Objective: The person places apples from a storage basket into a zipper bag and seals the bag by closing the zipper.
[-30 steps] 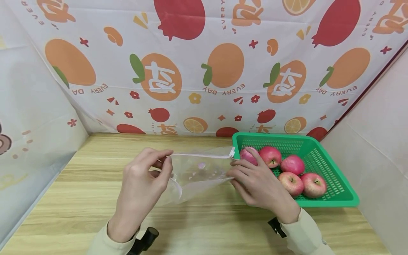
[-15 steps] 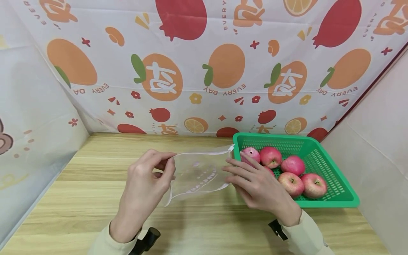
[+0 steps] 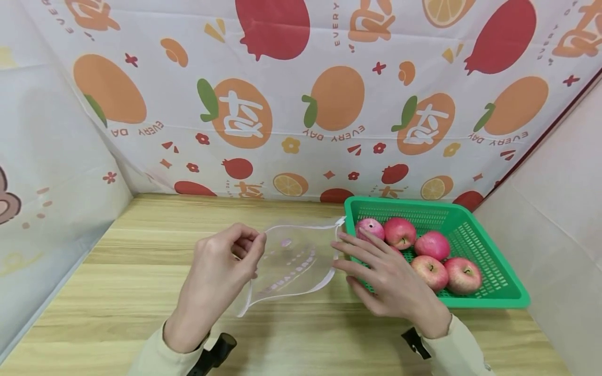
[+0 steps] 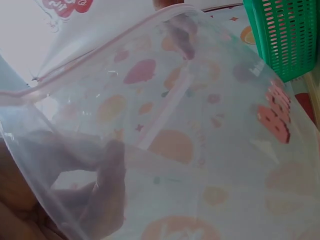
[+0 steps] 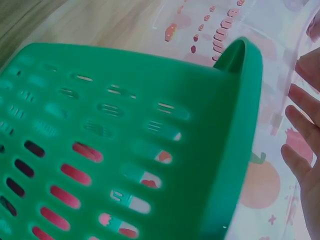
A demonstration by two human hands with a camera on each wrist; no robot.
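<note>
A clear zip bag (image 3: 293, 261) with pink printed letters is spread between the hands in the head view, its white rim forming a wide loop. My left hand (image 3: 221, 271) pinches its left edge between thumb and fingers. Straight fingers of my right hand (image 3: 385, 271) touch the rim on the right, just below the white slider (image 3: 340, 222); the thumb stands apart from them. In the left wrist view the bag (image 4: 225, 130) fills most of the frame, and fingers show through it. The right wrist view shows extended fingers (image 5: 302, 112) along the bag's edge.
A green plastic basket (image 3: 498, 250) stands at the right, close beside the right hand. It holds several red apples (image 3: 429, 271). Beneath lies a wood-grain table (image 3: 136, 292), with a fruit-printed cloth (image 3: 291, 78) hanging behind and pale cloth at both sides.
The bag's mouth has spread from a narrow, crumpled shape into a wide loop, and its lower rim has dropped. My left hand has shifted slightly right; my right fingers have straightened and spread.
</note>
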